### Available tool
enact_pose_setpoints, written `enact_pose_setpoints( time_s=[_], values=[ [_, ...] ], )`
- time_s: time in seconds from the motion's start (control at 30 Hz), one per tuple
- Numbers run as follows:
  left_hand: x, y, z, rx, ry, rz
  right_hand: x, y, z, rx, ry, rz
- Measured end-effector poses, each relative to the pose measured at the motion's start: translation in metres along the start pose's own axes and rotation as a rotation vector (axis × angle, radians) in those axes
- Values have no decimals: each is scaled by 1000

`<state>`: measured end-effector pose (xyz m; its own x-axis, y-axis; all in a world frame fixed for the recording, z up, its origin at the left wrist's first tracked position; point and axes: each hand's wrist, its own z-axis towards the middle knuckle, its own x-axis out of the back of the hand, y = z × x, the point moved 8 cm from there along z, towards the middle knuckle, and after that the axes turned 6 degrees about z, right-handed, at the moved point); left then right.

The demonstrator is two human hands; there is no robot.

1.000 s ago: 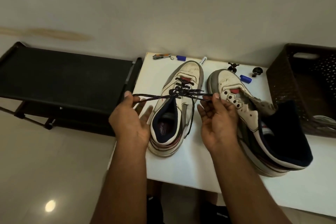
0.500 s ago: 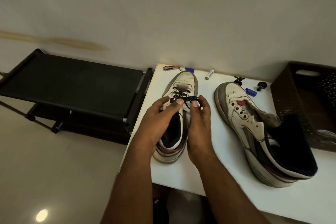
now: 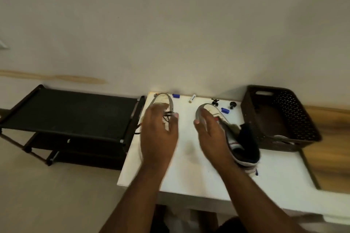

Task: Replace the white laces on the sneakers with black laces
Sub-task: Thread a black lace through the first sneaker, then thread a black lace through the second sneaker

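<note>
Two worn white sneakers lie on a white table [image 3: 189, 161]. My left hand [image 3: 157, 134] covers the left sneaker [image 3: 162, 99] from above, thumb on its right side, fingers curled over its left side. A black lace [image 3: 167, 114] shows under this hand, and one end hangs off the table's left edge. My right hand [image 3: 210, 134] grips the toe part of the right sneaker [image 3: 244, 147], which lies tilted with its navy collar open and no lace visible. The view is motion-blurred.
A dark plastic basket [image 3: 284, 119] stands at the table's right end. A black shoe rack [image 3: 75, 111] sits left of the table. Small items line the table's back edge: blue caps [image 3: 176, 96], a white cylinder [image 3: 192, 98], black knobs [image 3: 233, 104].
Both hands left the lace knot on the left sneaker. The left hand now lies over that sneaker, which sits farther left and back; the right hand moved onto the right sneaker. The camera tilted up.
</note>
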<state>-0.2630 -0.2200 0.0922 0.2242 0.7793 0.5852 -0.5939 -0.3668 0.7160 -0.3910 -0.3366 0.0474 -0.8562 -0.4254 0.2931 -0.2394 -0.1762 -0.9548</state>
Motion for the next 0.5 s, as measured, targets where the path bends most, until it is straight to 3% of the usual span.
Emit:
enact_pose_setpoints(
  time_s=[0.03, 0.1, 0.2, 0.3, 0.4, 0.5],
  values=[
    [-10, 19, -14, 16, -93, -83, 25, -8, -3, 35, 44, -69],
    [-55, 37, -48, 161, -438, -167, 74, -19, -8, 91, 121, -170],
    [-107, 48, -95, 368, -804, -171, 122, -1, -6, 5, 157, -323],
    [-135, 55, -114, 481, -819, -286, 134, 37, -4, -184, 71, -352],
    [-151, 50, -107, 523, -705, -303, 127, 58, 2, -205, 10, -248],
    [-151, 41, -98, 493, -655, -252, 123, 58, 4, -209, 69, -226]
  ],
)
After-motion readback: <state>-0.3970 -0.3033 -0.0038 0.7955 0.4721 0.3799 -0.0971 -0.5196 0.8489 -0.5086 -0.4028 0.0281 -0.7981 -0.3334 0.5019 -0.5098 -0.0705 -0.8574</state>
